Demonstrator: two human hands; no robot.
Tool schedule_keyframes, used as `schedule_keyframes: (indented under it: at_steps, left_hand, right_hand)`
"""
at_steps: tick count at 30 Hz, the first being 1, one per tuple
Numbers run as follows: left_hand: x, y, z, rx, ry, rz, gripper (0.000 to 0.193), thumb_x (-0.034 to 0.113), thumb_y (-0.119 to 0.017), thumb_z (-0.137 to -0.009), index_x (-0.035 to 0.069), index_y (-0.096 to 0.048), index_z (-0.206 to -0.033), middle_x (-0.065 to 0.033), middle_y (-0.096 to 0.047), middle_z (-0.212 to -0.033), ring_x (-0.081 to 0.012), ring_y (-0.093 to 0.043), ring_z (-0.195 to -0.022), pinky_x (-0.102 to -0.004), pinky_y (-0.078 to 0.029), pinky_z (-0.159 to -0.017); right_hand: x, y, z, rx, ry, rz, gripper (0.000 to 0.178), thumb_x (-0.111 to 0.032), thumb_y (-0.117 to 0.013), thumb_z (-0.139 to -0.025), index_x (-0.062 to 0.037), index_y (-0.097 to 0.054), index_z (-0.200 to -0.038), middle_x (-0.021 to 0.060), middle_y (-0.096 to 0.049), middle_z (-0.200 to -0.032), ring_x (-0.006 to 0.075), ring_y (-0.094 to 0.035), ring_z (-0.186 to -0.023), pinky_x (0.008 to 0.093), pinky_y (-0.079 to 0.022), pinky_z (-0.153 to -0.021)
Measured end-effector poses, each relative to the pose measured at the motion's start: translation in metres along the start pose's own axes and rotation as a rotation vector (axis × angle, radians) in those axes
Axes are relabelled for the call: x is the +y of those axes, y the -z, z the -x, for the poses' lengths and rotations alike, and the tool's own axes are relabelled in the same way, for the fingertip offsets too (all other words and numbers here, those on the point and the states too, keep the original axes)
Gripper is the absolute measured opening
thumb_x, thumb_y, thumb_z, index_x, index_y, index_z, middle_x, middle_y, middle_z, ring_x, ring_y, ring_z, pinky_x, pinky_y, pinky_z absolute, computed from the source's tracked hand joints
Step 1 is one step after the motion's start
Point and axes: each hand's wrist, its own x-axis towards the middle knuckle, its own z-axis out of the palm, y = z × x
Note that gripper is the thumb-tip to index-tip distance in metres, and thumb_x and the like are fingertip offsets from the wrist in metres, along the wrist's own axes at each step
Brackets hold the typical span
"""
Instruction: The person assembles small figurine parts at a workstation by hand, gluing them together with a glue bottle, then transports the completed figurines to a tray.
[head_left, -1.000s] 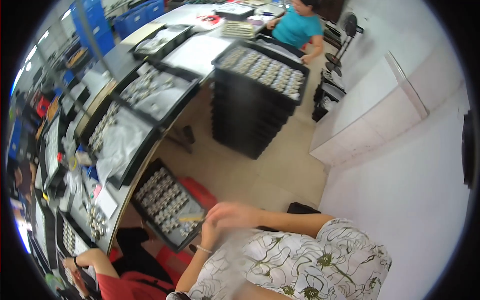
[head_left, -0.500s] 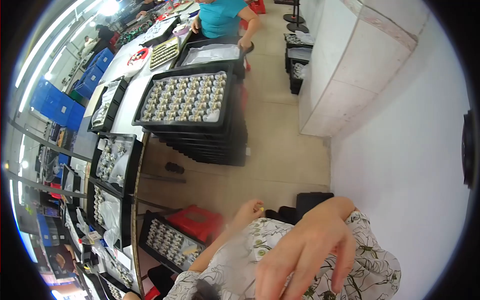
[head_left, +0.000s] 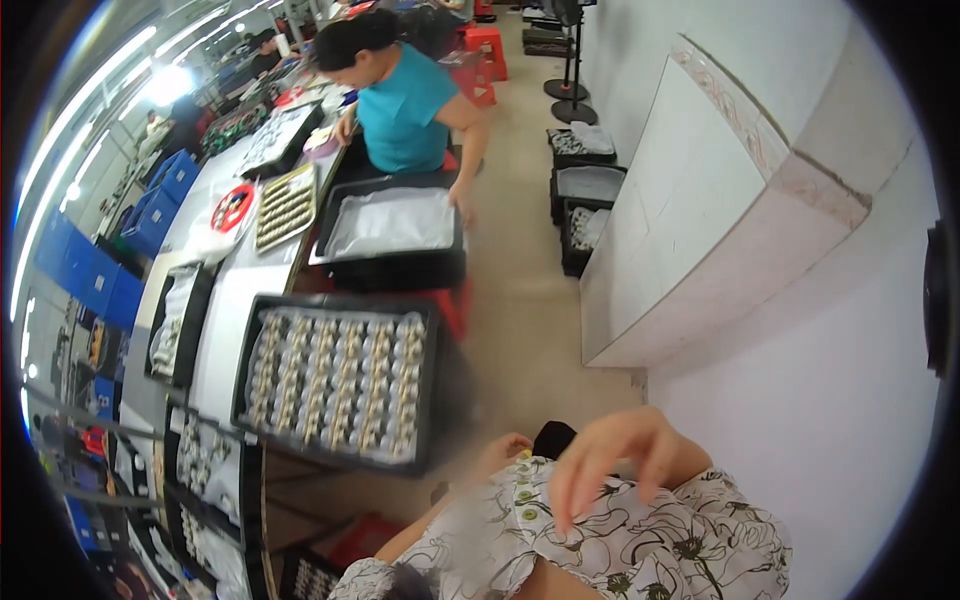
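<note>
My right hand [head_left: 612, 462] hangs in front of my patterned shirt [head_left: 640, 545], fingers loosely bent and apart, with nothing in them. Low at my other side, my left hand [head_left: 505, 452] is partly hidden by the shirt. Its fingers look curled, and a small yellow spot shows by them; what it is I cannot make out. Neither hand touches the black tray [head_left: 432, 390] ahead on the left, the top of a stack. Rows of small brass-and-clear pieces [head_left: 340, 375] fill that tray on a pale liner.
A long worktable [head_left: 222, 330] runs along the left with more black trays [head_left: 180, 325] on it. Ahead, a person in a blue top [head_left: 405, 115] touches a lined tray [head_left: 390, 225]. A tiled pillar [head_left: 690, 200] juts from the right wall; trays [head_left: 585, 190] stand behind it.
My view has moved forward, and the tray stack looks closer and lower. My right hand has lifted away from the camera and moved up. The person ahead shows more fully.
</note>
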Motion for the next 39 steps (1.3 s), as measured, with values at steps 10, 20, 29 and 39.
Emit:
schedule_keyframes:
  at_steps: [10,20,29,39]
  left_hand:
    - [0.067,0.082,-0.212,0.019,0.007,0.026,0.03,0.019,-0.051,-0.086,0.0,-0.052,-0.109,-0.0107,-0.057,-0.103,-0.0174,-0.053,-0.097,-0.0277,-0.04,-0.084]
    - [0.222,0.205,-0.358,0.005,0.109,0.431,0.039,0.025,-0.049,-0.088,-0.001,-0.047,-0.117,-0.0111,-0.05,-0.119,-0.0154,-0.047,-0.108,-0.0281,-0.037,-0.09]
    - [0.234,0.306,-0.592,-0.37,0.02,0.311,0.039,0.021,-0.053,-0.085,0.001,-0.05,-0.117,-0.01,-0.051,-0.12,-0.017,-0.048,-0.109,-0.03,-0.037,-0.093]
    - [0.364,0.417,-0.819,-0.209,0.116,0.264,0.041,0.025,-0.053,-0.086,0.001,-0.048,-0.118,-0.0083,-0.052,-0.118,-0.0142,-0.048,-0.107,-0.0277,-0.036,-0.092]
  right_hand:
    - [-0.101,0.276,0.084,0.473,0.037,-0.259,0.048,-0.019,-0.052,-0.08,0.0068,-0.04,-0.12,0.0278,-0.048,-0.104,0.0355,-0.053,-0.09,0.0441,-0.042,-0.077]
    - [-0.114,0.616,0.151,0.961,-0.476,0.225,0.036,-0.027,-0.055,-0.084,-0.0071,-0.05,-0.113,0.0058,-0.059,-0.1,0.0146,-0.058,-0.085,0.0293,-0.046,-0.071]
    - [-0.065,0.666,0.539,0.45,-1.804,1.07,0.031,-0.032,-0.048,-0.074,-0.0061,-0.065,-0.078,0.0184,-0.062,-0.082,0.032,-0.06,-0.077,0.0425,-0.046,-0.069]
    - [-0.19,0.972,0.498,0.575,-1.776,0.931,0.033,-0.022,-0.048,-0.072,-0.0029,-0.062,-0.094,0.0208,-0.059,-0.095,0.0346,-0.058,-0.085,0.0416,-0.046,-0.074]
